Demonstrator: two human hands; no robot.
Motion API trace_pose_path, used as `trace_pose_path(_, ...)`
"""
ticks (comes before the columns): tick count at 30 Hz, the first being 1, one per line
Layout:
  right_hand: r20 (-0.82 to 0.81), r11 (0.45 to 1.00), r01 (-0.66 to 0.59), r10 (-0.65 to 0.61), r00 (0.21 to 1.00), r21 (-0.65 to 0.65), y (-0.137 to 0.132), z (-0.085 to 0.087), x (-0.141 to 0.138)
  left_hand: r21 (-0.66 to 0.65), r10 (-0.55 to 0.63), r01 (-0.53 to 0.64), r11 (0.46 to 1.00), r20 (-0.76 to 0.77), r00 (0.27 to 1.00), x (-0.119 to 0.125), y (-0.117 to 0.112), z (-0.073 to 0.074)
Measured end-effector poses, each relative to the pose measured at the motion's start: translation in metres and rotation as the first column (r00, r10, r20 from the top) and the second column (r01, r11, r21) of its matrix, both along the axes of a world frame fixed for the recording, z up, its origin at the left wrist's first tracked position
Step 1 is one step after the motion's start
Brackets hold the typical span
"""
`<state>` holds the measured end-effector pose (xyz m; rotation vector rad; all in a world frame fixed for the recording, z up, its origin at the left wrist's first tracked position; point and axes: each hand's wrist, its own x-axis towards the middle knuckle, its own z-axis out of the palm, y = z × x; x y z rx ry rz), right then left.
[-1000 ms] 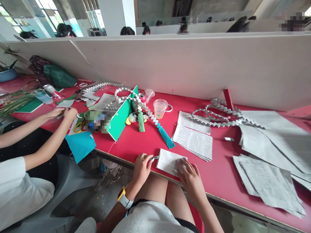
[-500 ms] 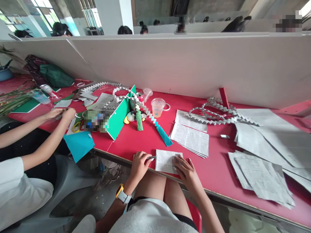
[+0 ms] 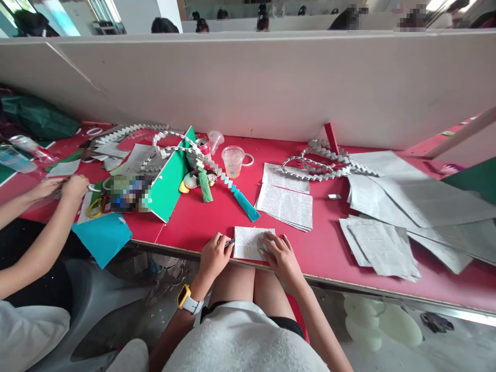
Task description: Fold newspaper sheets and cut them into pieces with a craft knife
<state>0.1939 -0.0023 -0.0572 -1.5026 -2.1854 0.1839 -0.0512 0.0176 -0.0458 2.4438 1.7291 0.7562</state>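
printed sheet (image 3: 248, 243), paper stack (image 3: 285, 206), print too small to read

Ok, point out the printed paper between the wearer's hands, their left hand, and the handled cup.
Printed paper (image 3: 249, 243): head view, its uncovered middle.
Left hand (image 3: 214, 256): head view, back of the hand.
Handled cup (image 3: 232, 163): head view, front wall.

The left hand (image 3: 216, 254) is now right beside the printed paper (image 3: 250, 243), and less of its slim tool (image 3: 230, 242) sticks out past the fingers. That paper, slanted a second ago, lies nearly level in view. The whole view has swung right and tipped down: the blue basin and the green stems at far left are gone, a green panel (image 3: 475, 178) appears at the right edge, and the pale shapes (image 3: 364, 320) under the table (image 3: 325, 248) show more fully.
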Motion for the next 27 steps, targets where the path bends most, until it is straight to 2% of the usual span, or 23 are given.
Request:
trace_pose_path(9, 0.066, 1.0, 0.004, -0.002, 0.998, -0.016, -0.001, -0.003, -0.001, 0.044, 0.074, -0.08, 0.996, 0.121, 0.99, -0.002, -0.002, -0.005)
trace_pose_path(17, 0.1, 0.998, -0.007, 0.013, 0.995, -0.055, -0.002, 0.0, -0.002, 0.085, 0.072, -0.086, 0.993, 0.163, 0.984, -0.007, -0.007, -0.01)
trace_pose_path(22, 0.172, 0.998, 0.05, -0.045, 0.984, -0.024, 0.002, 0.009, -0.026, 0.078, 0.074, -0.087, 0.993, 0.151, 0.986, -0.008, -0.01, -0.01)
trace_pose_path(27, 0.152, 0.995, 0.094, -0.096, 0.984, 0.021, 0.004, 0.01, -0.05, 0.052, 0.098, -0.108, 0.993, 0.155, 0.983, -0.009, -0.01, -0.008)
